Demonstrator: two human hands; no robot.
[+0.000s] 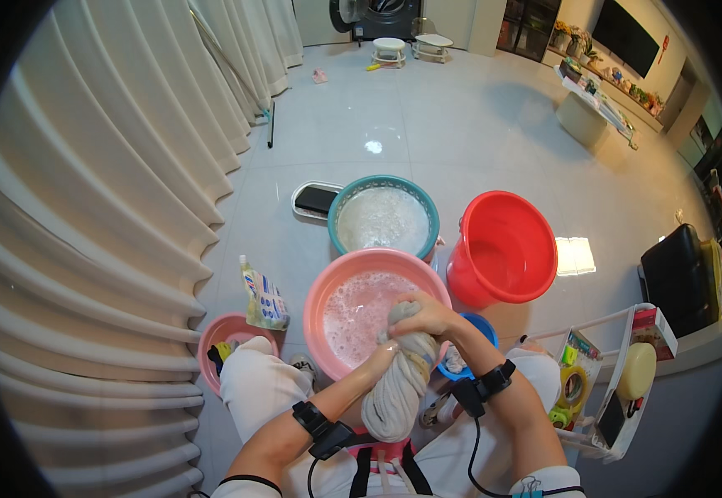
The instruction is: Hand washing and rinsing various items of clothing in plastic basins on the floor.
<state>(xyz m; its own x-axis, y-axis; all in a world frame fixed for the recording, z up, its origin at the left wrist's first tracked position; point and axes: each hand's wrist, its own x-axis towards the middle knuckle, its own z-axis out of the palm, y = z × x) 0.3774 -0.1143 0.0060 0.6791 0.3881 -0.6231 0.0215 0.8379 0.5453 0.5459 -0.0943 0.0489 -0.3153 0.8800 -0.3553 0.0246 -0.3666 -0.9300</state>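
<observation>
A twisted, wet-looking grey knitted cloth (395, 401) hangs bunched over the near rim of a pink plastic basin (313, 317). Its top is wrapped by my right hand (428, 316). Just below, my left hand (384, 360) grips the same cloth from the left side, its fingers partly hidden by the folds. Foamy water (351, 320) fills the basin. The loose lower end of the cloth reaches toward my lap.
Behind stands a teal basin (339, 239) of sudsy water, beside a red bucket (504, 255). A blue basin (485, 327) and small pink basin (227, 324) hold fabric. A detergent pouch (264, 299) stands left; a white rack cart (610, 398) is at right, curtains (118, 249) at left.
</observation>
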